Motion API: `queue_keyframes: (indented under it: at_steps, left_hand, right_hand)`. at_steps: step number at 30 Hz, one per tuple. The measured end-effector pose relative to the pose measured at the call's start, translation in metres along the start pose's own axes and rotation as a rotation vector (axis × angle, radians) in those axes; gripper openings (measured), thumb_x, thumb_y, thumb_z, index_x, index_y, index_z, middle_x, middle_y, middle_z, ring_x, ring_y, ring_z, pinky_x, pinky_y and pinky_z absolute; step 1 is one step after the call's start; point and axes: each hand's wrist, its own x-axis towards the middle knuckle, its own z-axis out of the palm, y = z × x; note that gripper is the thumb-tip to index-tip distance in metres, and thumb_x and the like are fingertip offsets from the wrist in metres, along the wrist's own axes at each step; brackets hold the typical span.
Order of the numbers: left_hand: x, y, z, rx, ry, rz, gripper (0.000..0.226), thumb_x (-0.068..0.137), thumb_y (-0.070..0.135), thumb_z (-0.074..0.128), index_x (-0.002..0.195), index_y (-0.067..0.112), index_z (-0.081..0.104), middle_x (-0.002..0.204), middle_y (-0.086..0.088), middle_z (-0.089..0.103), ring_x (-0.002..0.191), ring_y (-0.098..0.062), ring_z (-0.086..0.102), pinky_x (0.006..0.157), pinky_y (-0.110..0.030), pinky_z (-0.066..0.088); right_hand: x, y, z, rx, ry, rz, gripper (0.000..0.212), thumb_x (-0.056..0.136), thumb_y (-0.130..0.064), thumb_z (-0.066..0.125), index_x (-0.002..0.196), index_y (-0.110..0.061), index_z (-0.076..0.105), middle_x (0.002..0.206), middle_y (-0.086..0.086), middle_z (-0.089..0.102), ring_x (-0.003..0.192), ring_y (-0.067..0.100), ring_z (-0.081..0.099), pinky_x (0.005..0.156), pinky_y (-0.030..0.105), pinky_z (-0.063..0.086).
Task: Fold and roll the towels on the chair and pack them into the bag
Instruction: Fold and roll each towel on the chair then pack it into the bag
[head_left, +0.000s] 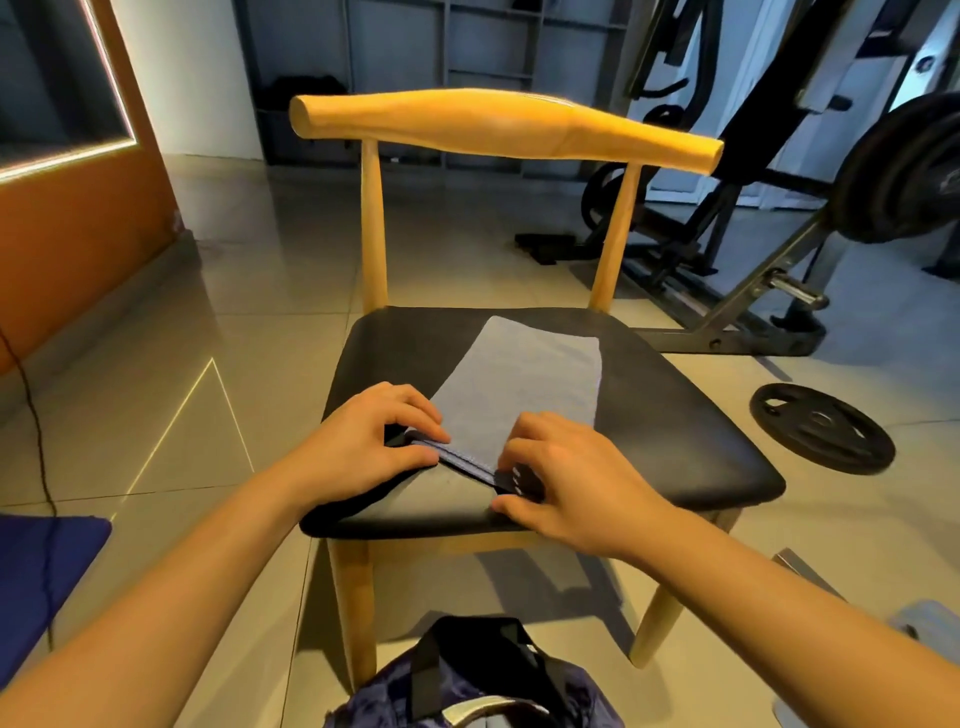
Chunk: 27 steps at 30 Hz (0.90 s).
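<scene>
A light blue towel (524, 379), folded into a long strip, lies flat on the black seat of a wooden chair (675, 415). It runs from the near edge towards the backrest. My left hand (363, 441) pinches the towel's near left corner between thumb and curled fingers. My right hand (561, 473) grips the near right corner, where a small dark tag with white marks shows. The near hem is turned up a little between both hands. A dark blue bag (467, 691) with black straps stands on the floor right below the chair's front edge.
A weight bench with loaded barbell (898, 171) stands behind the chair at the right. A loose weight plate (821, 426) lies on the tiled floor to the right. A blue mat (41, 571) and a black cable lie at the left.
</scene>
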Motion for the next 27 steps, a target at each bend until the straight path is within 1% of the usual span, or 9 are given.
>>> queue_keyframes:
  at_steps: [3, 8, 10, 13, 16, 21, 23, 25, 27]
  left_hand:
    - [0.000, -0.001, 0.001, 0.030, 0.003, 0.012, 0.015, 0.086, 0.048, 0.070, 0.100, 0.046, 0.074, 0.110, 0.027, 0.061, 0.113, -0.002, 0.052, 0.096, -0.035, 0.052]
    - [0.001, -0.001, 0.002, 0.033, 0.028, 0.031, 0.032, 0.083, 0.062, 0.057, 0.101, 0.043, 0.076, 0.108, 0.027, 0.060, 0.112, -0.004, 0.052, 0.093, -0.036, 0.052]
    - [0.001, -0.001, 0.002, 0.046, 0.035, 0.052, 0.036, 0.082, 0.063, 0.057, 0.101, 0.041, 0.077, 0.108, 0.026, 0.060, 0.110, -0.004, 0.053, 0.092, -0.036, 0.052]
    - [0.000, 0.003, 0.002, 0.100, 0.032, 0.091, 0.038, 0.079, 0.069, 0.060, 0.101, 0.042, 0.076, 0.107, 0.027, 0.059, 0.110, -0.004, 0.052, 0.090, -0.034, 0.052]
    - [0.001, 0.007, 0.006, 0.178, 0.047, 0.123, 0.040, 0.076, 0.073, 0.064, 0.100, 0.043, 0.073, 0.108, 0.028, 0.057, 0.109, -0.005, 0.051, 0.091, -0.033, 0.050]
    - [0.005, 0.015, 0.017, 0.182, 0.063, 0.149, 0.035, 0.080, 0.068, 0.069, 0.103, 0.041, 0.068, 0.107, 0.028, 0.055, 0.106, -0.004, 0.050, 0.092, -0.030, 0.047]
    - [0.005, 0.018, 0.019, 0.191, 0.068, 0.165, 0.031, 0.083, 0.061, 0.069, 0.106, 0.039, 0.068, 0.107, 0.027, 0.055, 0.103, -0.004, 0.049, 0.091, -0.030, 0.047]
    - [0.006, 0.018, 0.020, 0.217, 0.082, 0.177, 0.025, 0.090, 0.050, 0.068, 0.109, 0.034, 0.070, 0.107, 0.021, 0.060, 0.100, -0.005, 0.050, 0.090, -0.033, 0.049]
    - [0.008, 0.017, 0.019, 0.214, 0.089, 0.180, 0.021, 0.095, 0.043, 0.065, 0.110, 0.030, 0.072, 0.105, 0.018, 0.063, 0.098, -0.006, 0.051, 0.089, -0.035, 0.048]
  right_hand:
    - [-0.006, 0.000, 0.001, -0.061, -0.014, -0.003, 0.027, 0.089, -0.050, 0.067, 0.103, -0.027, 0.065, 0.104, -0.007, 0.055, 0.094, 0.015, 0.051, 0.075, 0.034, 0.051]
    - [-0.014, 0.006, 0.008, -0.077, 0.031, -0.017, 0.020, 0.094, -0.038, 0.066, 0.110, -0.025, 0.069, 0.106, -0.005, 0.060, 0.093, 0.017, 0.054, 0.074, 0.034, 0.053]
    - [-0.011, 0.008, 0.014, -0.129, 0.044, -0.028, 0.016, 0.097, -0.031, 0.062, 0.107, -0.022, 0.071, 0.103, -0.003, 0.061, 0.091, 0.019, 0.054, 0.072, 0.036, 0.053]
    - [-0.006, 0.008, 0.020, -0.192, 0.051, -0.030, 0.010, 0.094, -0.021, 0.060, 0.096, -0.017, 0.069, 0.096, 0.001, 0.060, 0.085, 0.023, 0.052, 0.067, 0.040, 0.050]
    - [-0.001, 0.007, 0.016, -0.058, 0.062, 0.039, 0.011, 0.095, -0.021, 0.056, 0.093, -0.015, 0.064, 0.094, 0.002, 0.057, 0.085, 0.024, 0.051, 0.071, 0.040, 0.047]
    - [0.007, 0.013, 0.009, 0.226, 0.006, 0.213, 0.018, 0.102, -0.022, 0.050, 0.092, -0.011, 0.061, 0.094, 0.002, 0.056, 0.087, 0.019, 0.050, 0.078, 0.036, 0.045]
    - [0.009, 0.015, 0.004, 0.321, -0.028, 0.292, 0.021, 0.103, -0.019, 0.048, 0.093, -0.007, 0.060, 0.095, 0.005, 0.057, 0.086, 0.020, 0.052, 0.076, 0.034, 0.044]
    - [0.010, 0.018, 0.002, 0.390, -0.044, 0.365, 0.023, 0.104, -0.018, 0.046, 0.095, -0.002, 0.060, 0.094, 0.009, 0.060, 0.084, 0.024, 0.053, 0.070, 0.031, 0.041]
    - [0.011, 0.019, 0.001, 0.439, -0.029, 0.387, 0.024, 0.104, -0.018, 0.048, 0.093, -0.001, 0.061, 0.091, 0.011, 0.062, 0.082, 0.025, 0.055, 0.067, 0.033, 0.040]
